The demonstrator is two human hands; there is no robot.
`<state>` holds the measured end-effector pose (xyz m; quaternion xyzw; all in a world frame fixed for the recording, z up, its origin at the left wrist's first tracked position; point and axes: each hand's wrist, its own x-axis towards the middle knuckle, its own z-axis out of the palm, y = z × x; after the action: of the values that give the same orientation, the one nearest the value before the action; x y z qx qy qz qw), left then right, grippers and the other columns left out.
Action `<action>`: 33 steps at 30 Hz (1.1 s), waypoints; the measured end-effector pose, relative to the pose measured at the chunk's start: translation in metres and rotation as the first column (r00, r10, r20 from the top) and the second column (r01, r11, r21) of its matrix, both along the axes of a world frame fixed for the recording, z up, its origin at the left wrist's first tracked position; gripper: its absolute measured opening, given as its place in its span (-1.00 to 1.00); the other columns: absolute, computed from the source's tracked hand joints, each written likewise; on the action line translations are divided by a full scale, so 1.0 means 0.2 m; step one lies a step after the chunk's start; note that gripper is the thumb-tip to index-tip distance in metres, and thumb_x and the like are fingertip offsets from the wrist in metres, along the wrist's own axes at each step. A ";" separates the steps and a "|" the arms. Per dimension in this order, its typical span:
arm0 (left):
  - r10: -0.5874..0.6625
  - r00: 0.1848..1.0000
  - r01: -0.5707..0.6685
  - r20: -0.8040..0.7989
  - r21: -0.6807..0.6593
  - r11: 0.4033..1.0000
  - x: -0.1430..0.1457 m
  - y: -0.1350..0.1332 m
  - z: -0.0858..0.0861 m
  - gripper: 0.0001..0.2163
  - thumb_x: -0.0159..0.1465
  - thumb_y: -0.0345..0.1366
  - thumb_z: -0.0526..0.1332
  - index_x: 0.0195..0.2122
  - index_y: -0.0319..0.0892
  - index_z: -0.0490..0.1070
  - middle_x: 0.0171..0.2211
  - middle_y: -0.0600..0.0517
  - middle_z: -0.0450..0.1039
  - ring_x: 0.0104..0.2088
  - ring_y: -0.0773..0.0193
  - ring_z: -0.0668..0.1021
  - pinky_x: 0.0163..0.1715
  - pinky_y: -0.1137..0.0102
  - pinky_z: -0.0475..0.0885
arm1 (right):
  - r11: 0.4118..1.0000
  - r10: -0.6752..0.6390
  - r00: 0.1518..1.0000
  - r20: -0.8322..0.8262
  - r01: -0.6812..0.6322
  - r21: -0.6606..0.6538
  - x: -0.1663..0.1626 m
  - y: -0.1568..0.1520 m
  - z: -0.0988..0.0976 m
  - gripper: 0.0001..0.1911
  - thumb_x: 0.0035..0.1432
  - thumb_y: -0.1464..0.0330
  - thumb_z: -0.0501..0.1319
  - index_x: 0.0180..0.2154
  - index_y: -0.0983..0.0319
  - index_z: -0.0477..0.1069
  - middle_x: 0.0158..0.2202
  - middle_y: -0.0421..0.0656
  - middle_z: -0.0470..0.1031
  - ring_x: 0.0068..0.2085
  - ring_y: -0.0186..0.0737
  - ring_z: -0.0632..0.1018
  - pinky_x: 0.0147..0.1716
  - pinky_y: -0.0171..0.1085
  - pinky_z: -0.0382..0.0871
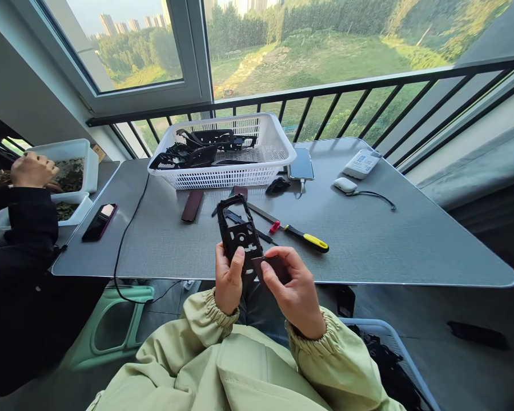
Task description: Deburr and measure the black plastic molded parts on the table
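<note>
My left hand (230, 278) grips a black plastic frame (241, 233) with cut-outs, its thumb pressed on the front near the lower end. Between the thumb and fingers of my right hand (294, 288) is a dark reddish-brown sandpaper piece (274, 268), close against the frame's lower right side; whether they touch I cannot tell. Behind the frame, on the table, lie a file with a yellow-and-black handle (310, 238) and a slim dark tool (265, 235), partly hidden. A dark brown block (192, 206) and another brown piece (240, 192) rest farther back.
A white basket (223, 178) of black plastic parts stands at the back of the grey table (389, 245). A phone (301, 164), white charger (361, 164), another phone (99, 222) and a cable lie about. At left, a co-worker's hand (34, 169) is over white bins.
</note>
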<state>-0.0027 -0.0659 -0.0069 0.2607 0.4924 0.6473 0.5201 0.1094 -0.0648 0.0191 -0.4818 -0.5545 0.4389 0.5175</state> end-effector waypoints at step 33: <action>0.123 0.969 -0.097 0.216 -0.126 0.987 -0.16 0.08 0.13 -0.54 -0.09 -0.25 0.40 -0.15 -0.16 0.33 -0.40 0.08 0.53 -0.46 0.31 0.56 -0.41 0.42 0.44 | 0.967 -0.199 0.910 0.363 0.243 -0.078 0.27 0.58 -0.11 -0.52 0.02 0.15 0.23 -0.06 0.24 0.27 -0.28 -0.11 0.45 -0.31 -0.16 0.51 -0.26 -0.15 0.41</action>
<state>-0.0341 -0.0503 0.0185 0.1286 0.4809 0.6711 0.5494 0.1627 0.0504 -0.0025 -0.6429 -0.5523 0.3169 0.4257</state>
